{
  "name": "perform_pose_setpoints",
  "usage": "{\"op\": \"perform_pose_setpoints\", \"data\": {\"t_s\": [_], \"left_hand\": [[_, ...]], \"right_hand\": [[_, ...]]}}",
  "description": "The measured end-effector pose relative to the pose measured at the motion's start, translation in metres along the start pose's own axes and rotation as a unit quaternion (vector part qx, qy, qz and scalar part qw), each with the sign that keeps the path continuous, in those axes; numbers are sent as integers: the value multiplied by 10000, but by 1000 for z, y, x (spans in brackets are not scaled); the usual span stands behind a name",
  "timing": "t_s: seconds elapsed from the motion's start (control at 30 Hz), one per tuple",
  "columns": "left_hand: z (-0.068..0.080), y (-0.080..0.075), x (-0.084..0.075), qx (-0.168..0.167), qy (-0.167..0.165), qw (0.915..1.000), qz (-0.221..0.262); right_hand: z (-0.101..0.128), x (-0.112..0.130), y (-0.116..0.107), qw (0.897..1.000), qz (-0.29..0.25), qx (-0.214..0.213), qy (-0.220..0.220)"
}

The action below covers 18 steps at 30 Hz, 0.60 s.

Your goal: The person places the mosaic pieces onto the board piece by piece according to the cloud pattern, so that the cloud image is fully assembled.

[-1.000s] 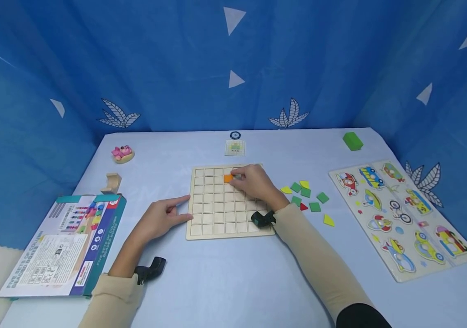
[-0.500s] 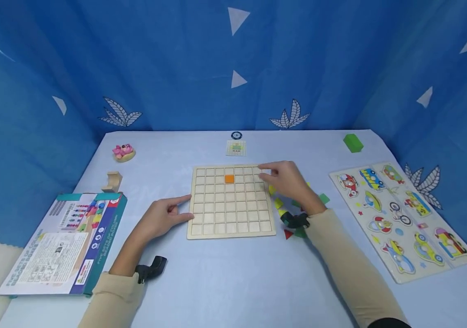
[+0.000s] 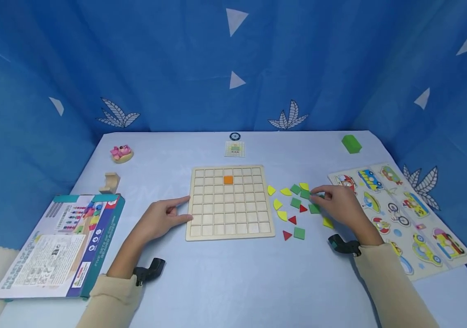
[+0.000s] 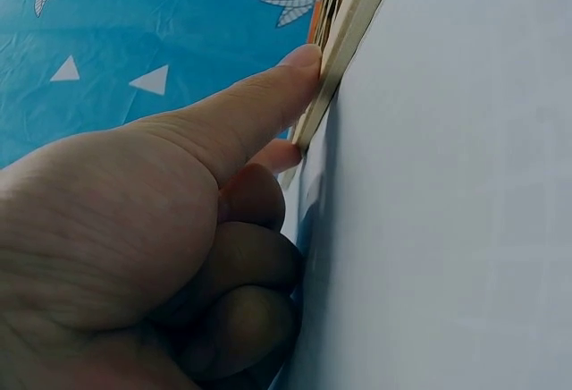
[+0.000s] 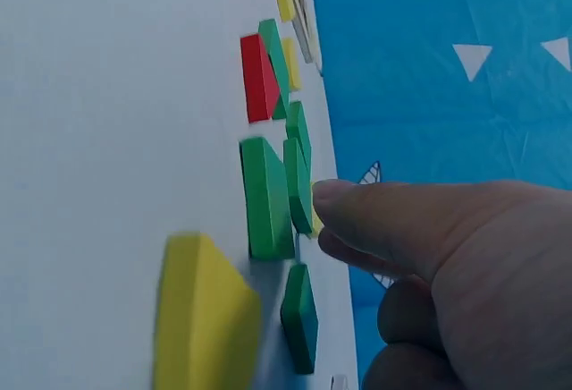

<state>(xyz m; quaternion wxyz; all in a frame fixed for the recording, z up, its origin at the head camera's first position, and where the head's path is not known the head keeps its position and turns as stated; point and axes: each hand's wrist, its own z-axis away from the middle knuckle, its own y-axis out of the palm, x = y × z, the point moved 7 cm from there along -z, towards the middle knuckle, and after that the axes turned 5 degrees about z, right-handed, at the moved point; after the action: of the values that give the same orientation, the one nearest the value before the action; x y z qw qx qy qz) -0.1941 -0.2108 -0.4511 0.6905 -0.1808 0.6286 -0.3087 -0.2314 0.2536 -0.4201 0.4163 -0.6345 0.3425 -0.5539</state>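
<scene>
Orange tile [image 3: 228, 180] (green [image 3: 299, 233], yellow [image 3: 286, 192], red pieces [image 3: 286, 235])

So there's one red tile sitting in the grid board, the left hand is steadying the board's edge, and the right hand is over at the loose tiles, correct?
Not quite: the tile in the grid board is orange, not red, as the head view shows. The rest holds: the left hand touches the board's left edge, and the right hand is at the loose tiles.

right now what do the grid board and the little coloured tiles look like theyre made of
Grid board: pale unpainted wood, probably thin plywood; matte, and the left wrist view shows a layered edge. Coloured tiles, such as the green square and the orange one in the grid: flat pieces with solid opaque colour and sharp edges; painted wood or plastic, cannot tell which.
</scene>
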Motion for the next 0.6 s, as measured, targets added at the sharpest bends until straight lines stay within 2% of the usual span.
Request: {"op": "perform_pose_setpoints", "data": {"t_s": [0.2,0.37,0.43,0.6], "left_hand": [[0,1,0,-23,60,10000,22],[-1,1,-2,-65,175,9998,-24],[-1,0,-2,-74,160,9998,-33],[-1,0,0,-40,87,9999,-30]], "right_hand": [[-2,2,3,9999,91,-72,97],[-13,1,-2,9995,87,-277,102],[-20,1,-2,9998,89,-178,0],[-34,-1,3,9990,161,420,-64]]}}
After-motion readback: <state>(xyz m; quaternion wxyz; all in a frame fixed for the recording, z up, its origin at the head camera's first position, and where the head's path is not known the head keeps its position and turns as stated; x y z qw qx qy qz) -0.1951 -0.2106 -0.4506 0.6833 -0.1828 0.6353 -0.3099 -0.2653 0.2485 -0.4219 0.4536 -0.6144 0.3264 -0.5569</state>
